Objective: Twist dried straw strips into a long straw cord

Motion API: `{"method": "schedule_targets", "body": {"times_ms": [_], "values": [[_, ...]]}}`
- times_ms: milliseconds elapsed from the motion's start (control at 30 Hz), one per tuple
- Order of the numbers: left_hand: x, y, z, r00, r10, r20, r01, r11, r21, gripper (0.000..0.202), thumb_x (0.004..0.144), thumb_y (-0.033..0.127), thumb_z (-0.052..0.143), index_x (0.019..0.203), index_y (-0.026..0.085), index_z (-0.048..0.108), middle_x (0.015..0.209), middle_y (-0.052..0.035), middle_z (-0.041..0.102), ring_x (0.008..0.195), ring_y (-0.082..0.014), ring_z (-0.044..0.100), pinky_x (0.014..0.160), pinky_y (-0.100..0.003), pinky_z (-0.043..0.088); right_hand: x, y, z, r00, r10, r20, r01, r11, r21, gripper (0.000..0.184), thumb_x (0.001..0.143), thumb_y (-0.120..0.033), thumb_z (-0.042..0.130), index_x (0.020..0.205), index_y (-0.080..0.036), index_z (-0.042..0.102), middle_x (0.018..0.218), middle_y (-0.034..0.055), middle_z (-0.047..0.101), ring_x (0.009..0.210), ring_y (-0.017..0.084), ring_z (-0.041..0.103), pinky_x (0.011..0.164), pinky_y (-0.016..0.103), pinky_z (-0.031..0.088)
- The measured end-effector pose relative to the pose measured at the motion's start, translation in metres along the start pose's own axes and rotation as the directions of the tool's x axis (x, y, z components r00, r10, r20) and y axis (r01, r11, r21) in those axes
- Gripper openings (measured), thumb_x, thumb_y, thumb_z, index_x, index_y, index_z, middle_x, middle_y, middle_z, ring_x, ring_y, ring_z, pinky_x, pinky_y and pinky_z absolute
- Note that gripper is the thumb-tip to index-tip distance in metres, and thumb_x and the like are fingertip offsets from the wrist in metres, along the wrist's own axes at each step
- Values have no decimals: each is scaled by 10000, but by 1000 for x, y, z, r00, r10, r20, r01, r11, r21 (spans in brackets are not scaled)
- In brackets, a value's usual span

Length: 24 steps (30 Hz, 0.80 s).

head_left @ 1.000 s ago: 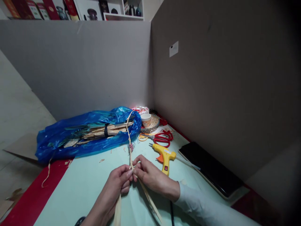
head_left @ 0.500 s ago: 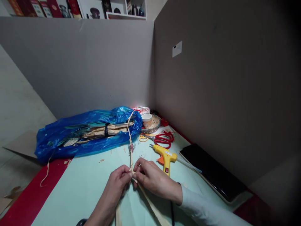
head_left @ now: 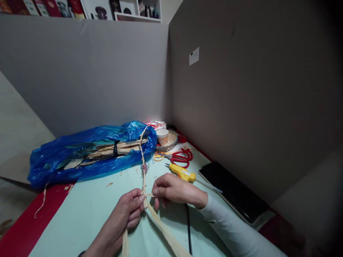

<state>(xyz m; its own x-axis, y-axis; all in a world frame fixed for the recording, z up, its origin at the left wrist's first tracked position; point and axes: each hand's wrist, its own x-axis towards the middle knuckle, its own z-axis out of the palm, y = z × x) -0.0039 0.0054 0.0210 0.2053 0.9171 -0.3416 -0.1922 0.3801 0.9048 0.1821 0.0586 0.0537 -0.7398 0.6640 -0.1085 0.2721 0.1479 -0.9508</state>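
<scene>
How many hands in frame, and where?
2. Left hand, lower centre, pinches the pale twisted cord; right hand, beside it, holds a thin strip stretched sideways from the cord. No other hands visible.

- Pale straw-coloured twisted fibre cord (head_left: pixel 142 154), frame centre
- Translucent blue crumpled plastic bag (head_left: pixel 80 140), centre left
- Yellow pistol-shaped plastic glue gun (head_left: pixel 182 172), lower centre
- White-lined tan round cup (head_left: pixel 162 138), centre, seemingly dark-printed
</scene>
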Motion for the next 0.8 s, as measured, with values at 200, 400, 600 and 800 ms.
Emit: {"method": "schedule_targets", "body": {"times_ms": [200, 400, 600, 800], "values": [[-1, -1, 2, 997, 35, -75, -33, 999, 22, 324, 683, 381, 734, 670, 165, 492, 501, 91, 459, 353, 20, 125, 340, -148, 50, 3, 4, 4, 1000, 2, 7, -2, 1000, 13, 220, 835, -315, 540, 719, -144, 615, 663, 0, 652, 534, 85, 516, 565, 202, 404], [-3, 1, 13, 961, 127, -246, -67, 969, 239, 308, 618, 395, 717, 561, 166, 519, 358, 97, 408, 308, -10, 186, 357, -174, 66, 0, -2, 22, 949, -141, -282, -2, 892, -451, 226, 822, -219, 524, 623, -158, 612, 573, -1, 620, 558, 105, 507, 547, 220, 284], [-3, -8, 13, 932, 171, -319, -124, 979, 163, 232, 619, 323, 712, 551, 152, 571, 352, 51, 489, 340, -50, 343, 394, -169, 173, -7, 7, 58, 931, -314, -187, 69, 654, -753, 160, 874, -207, 454, 816, -163, 597, 709, 43, 660, 561, 145, 526, 534, 294, 232], [-3, -8, 7, 957, 126, -262, -139, 990, -31, 302, 553, 360, 790, 573, 143, 579, 459, 51, 516, 430, -58, 434, 447, -166, 283, -7, 8, 57, 900, -436, -19, 205, 460, -864, 144, 884, -180, 468, 900, -157, 609, 782, 58, 657, 659, 176, 554, 563, 308, 254]]}}
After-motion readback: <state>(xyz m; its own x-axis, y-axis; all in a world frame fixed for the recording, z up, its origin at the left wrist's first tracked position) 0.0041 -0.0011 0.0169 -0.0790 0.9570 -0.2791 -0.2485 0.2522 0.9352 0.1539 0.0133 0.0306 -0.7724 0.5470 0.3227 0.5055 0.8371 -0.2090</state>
